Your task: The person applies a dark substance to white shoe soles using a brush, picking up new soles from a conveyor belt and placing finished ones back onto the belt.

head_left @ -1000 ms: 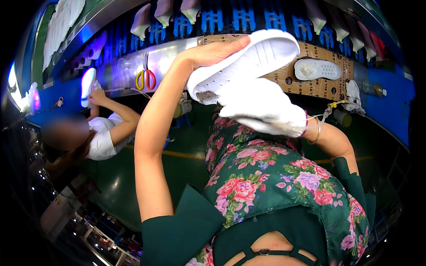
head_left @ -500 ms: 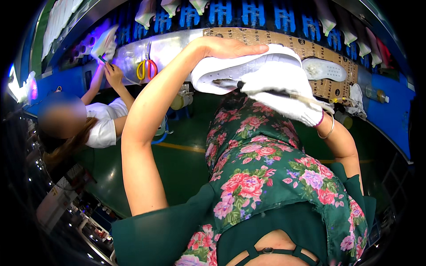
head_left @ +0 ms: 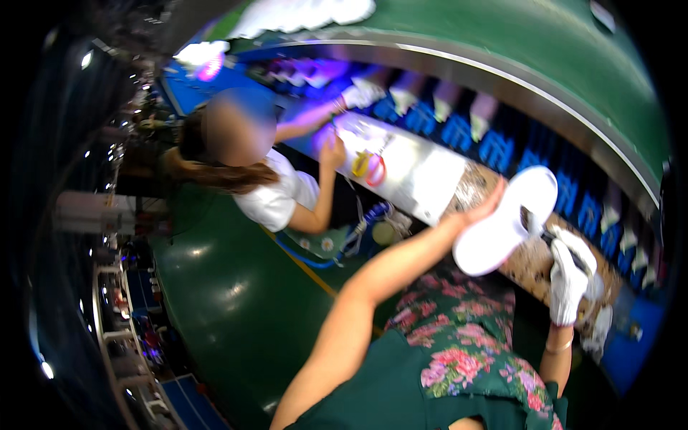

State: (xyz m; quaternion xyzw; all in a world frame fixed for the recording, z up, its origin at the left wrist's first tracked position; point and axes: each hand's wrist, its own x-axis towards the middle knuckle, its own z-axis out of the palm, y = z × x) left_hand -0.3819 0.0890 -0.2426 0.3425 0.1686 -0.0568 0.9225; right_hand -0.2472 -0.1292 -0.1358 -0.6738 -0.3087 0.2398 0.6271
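My bare left hand (head_left: 486, 206) grips the edge of a white shoe sole (head_left: 487, 240), its fingers reaching round the far side. The sole is held tilted above the bench. My right hand (head_left: 572, 276), in a white glove, is closed round a thin brush. The dark brush tip (head_left: 527, 216) lies against the middle of the sole as seen here. Blur hides the exact contact, and the glove covers most of the brush handle.
Brown cardboard (head_left: 529, 264) covers part of the bench under my hands. Scissors (head_left: 367, 165) with yellow and red handles lie farther left. A co-worker in a white shirt (head_left: 264, 197) handles a white piece. Beyond runs a row of blue racks (head_left: 494, 152) with pale shoe pieces.
My view has swung round to the left, so the bench now runs slantwise. The sole has turned to a steeper slant between my hands. The right hand still holds the brush.
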